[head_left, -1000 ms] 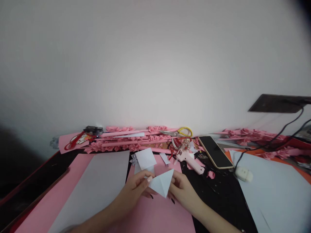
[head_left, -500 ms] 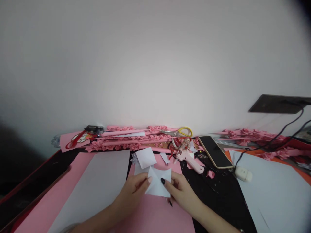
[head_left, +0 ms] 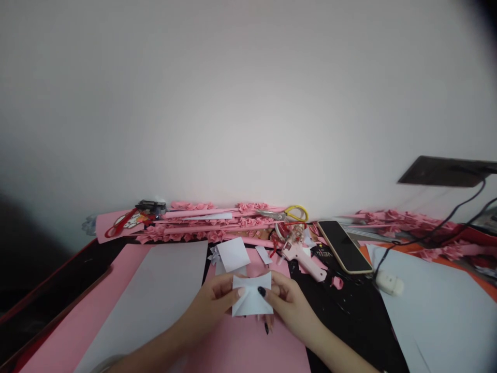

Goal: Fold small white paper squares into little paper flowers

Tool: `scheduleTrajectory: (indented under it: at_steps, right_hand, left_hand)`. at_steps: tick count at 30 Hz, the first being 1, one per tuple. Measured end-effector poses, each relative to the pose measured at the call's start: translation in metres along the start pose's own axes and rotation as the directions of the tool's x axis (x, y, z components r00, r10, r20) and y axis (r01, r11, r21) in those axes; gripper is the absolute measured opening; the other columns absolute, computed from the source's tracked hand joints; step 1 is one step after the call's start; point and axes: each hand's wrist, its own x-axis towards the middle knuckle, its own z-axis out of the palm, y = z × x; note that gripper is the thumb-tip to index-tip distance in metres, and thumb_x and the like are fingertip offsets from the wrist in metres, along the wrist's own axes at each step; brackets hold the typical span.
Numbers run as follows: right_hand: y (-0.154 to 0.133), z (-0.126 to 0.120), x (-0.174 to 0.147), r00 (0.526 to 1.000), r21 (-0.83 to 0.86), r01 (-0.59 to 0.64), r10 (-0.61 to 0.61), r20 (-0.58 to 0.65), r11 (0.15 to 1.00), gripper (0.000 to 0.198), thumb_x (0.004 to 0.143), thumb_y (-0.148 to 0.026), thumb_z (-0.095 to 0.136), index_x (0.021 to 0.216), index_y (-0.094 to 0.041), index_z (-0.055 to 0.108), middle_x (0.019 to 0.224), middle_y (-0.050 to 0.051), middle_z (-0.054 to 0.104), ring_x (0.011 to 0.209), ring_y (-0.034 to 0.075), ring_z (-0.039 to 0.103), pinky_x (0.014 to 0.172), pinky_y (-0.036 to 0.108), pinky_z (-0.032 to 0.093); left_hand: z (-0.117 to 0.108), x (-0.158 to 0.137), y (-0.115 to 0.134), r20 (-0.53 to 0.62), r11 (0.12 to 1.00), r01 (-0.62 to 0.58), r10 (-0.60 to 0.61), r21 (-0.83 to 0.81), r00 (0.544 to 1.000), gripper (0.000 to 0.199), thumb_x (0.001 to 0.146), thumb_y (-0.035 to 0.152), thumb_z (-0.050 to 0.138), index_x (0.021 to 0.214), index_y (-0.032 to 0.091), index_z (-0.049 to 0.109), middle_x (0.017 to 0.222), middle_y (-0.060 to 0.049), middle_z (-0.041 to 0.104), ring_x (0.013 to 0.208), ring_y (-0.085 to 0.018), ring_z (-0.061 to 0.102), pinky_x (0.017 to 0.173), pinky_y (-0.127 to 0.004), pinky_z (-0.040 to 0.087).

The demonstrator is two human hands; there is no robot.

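At the near middle of the scene, a creased white paper point(head_left: 252, 302) is held up over a pink sheet point(head_left: 248, 347), between the person's left hand point(head_left: 221, 294) and right hand point(head_left: 286, 300). Each hand has a pinching grip closed on it, thumb on the near face and fingers behind. Pressing from both sides probably keeps the small piece steady and controls its creases. The paper lies directly between the two grips, its left part in one and its right part in the other, its lower edge free.

Just beyond the hands, a white square point(head_left: 233, 254) and a narrow white slip point(head_left: 263, 254) lie at the far end of the pink sheet, presumably for easy reach. To their right, a pink glue gun point(head_left: 305, 260) rests on the black tabletop point(head_left: 349, 321), near a phone point(head_left: 345, 247); farther right is a white case point(head_left: 390, 282). Far back, along the wall point(head_left: 248, 103), lie pink paper flowers point(head_left: 186, 233) and yellow-handled scissors point(head_left: 280, 215), perhaps set there to keep out of the hands' way.
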Motion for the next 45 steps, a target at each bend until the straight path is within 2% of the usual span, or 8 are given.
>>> scheduleTrajectory:
  at_steps: [7, 13, 17, 21, 26, 31, 36, 45]
  right_hand:
    - [0.004, -0.002, 0.0, 1.0, 0.344, -0.008, 0.006, 0.008, 0.939, 0.027, 0.073, -0.029, 0.066, 0.094, -0.012, 0.062, 0.061, 0.003, 0.063, 0.042, 0.013, 0.058, 0.039, 0.023, 0.049]
    - [0.003, -0.003, -0.001, 0.999, 0.431, -0.043, 0.048, -0.001, 0.901, 0.015, 0.07, -0.015, 0.06, 0.084, -0.011, 0.067, 0.062, 0.006, 0.066, 0.041, 0.013, 0.06, 0.039, 0.021, 0.049]
    - [0.001, -0.005, -0.001, 0.998, 0.459, -0.048, 0.029, 0.05, 0.887, 0.023, 0.072, -0.025, 0.054, 0.083, -0.009, 0.067, 0.06, 0.008, 0.067, 0.045, 0.017, 0.063, 0.044, 0.026, 0.051]
    - [0.003, -0.004, 0.0, 0.997, 0.391, -0.075, 0.065, 0.039, 0.917, 0.029, 0.077, -0.035, 0.057, 0.08, -0.008, 0.067, 0.053, 0.007, 0.064, 0.042, 0.016, 0.062, 0.042, 0.026, 0.051]
    - [0.008, -0.004, 0.003, 0.995, 0.217, -0.09, 0.099, -0.031, 0.972, 0.025, 0.067, -0.03, 0.072, 0.08, -0.01, 0.064, 0.056, 0.004, 0.064, 0.04, 0.013, 0.059, 0.037, 0.023, 0.049]
    - [0.009, -0.005, 0.004, 0.996, 0.119, -0.077, 0.081, -0.029, 0.99, 0.03, 0.07, -0.032, 0.069, 0.091, -0.013, 0.058, 0.051, -0.002, 0.061, 0.035, 0.012, 0.058, 0.034, 0.021, 0.048]
    - [0.012, -0.006, 0.004, 0.996, 0.092, -0.078, 0.08, -0.024, 0.993, 0.031, 0.075, -0.034, 0.063, 0.095, -0.012, 0.055, 0.049, -0.003, 0.059, 0.037, 0.014, 0.06, 0.035, 0.021, 0.048]
    - [0.013, -0.002, 0.004, 0.997, 0.032, -0.066, 0.067, -0.033, 0.997, 0.033, 0.067, -0.021, 0.068, 0.094, -0.013, 0.052, 0.063, -0.002, 0.063, 0.044, 0.012, 0.063, 0.038, 0.017, 0.047]
  left_hand:
    - [-0.004, -0.001, -0.002, 0.029, 0.967, 0.111, -0.107, -0.228, 0.994, 0.023, 0.072, 0.028, 0.067, 0.091, 0.015, 0.064, 0.068, -0.005, 0.067, 0.058, -0.016, 0.062, 0.056, -0.026, 0.047]
    - [-0.003, -0.001, 0.0, 0.026, 0.94, 0.132, -0.131, -0.316, 0.991, 0.013, 0.07, 0.023, 0.066, 0.08, 0.015, 0.066, 0.064, -0.006, 0.069, 0.059, -0.017, 0.065, 0.054, -0.024, 0.048]
    - [-0.004, -0.002, 0.002, 0.072, 0.925, 0.126, -0.107, -0.357, 0.992, 0.016, 0.068, 0.027, 0.065, 0.076, 0.014, 0.066, 0.066, -0.006, 0.069, 0.062, -0.019, 0.066, 0.057, -0.027, 0.05]
    - [-0.004, -0.002, 0.002, 0.034, 0.97, 0.109, -0.104, -0.215, 0.994, 0.025, 0.073, 0.038, 0.061, 0.076, 0.013, 0.065, 0.064, -0.006, 0.067, 0.06, -0.017, 0.063, 0.054, -0.027, 0.051]
    - [-0.001, -0.001, 0.001, -0.058, 0.991, 0.111, -0.106, 0.079, 0.993, 0.022, 0.066, 0.032, 0.071, 0.075, 0.014, 0.063, 0.067, -0.003, 0.066, 0.057, -0.014, 0.061, 0.051, -0.024, 0.052]
    - [-0.001, 0.002, 0.0, -0.07, 0.987, 0.105, -0.097, 0.118, 0.993, 0.032, 0.072, 0.032, 0.065, 0.098, 0.015, 0.061, 0.067, -0.004, 0.068, 0.055, -0.015, 0.064, 0.05, -0.024, 0.052]
    - [-0.003, 0.002, -0.001, -0.11, 0.986, 0.084, -0.069, 0.144, 0.992, 0.032, 0.072, 0.031, 0.064, 0.099, 0.013, 0.066, 0.066, -0.004, 0.067, 0.051, -0.013, 0.061, 0.049, -0.023, 0.05]
    - [-0.002, 0.002, 0.001, -0.162, 0.979, 0.086, -0.056, 0.184, 0.985, 0.031, 0.072, 0.031, 0.064, 0.098, 0.015, 0.068, 0.062, -0.002, 0.067, 0.05, -0.012, 0.058, 0.05, -0.023, 0.048]
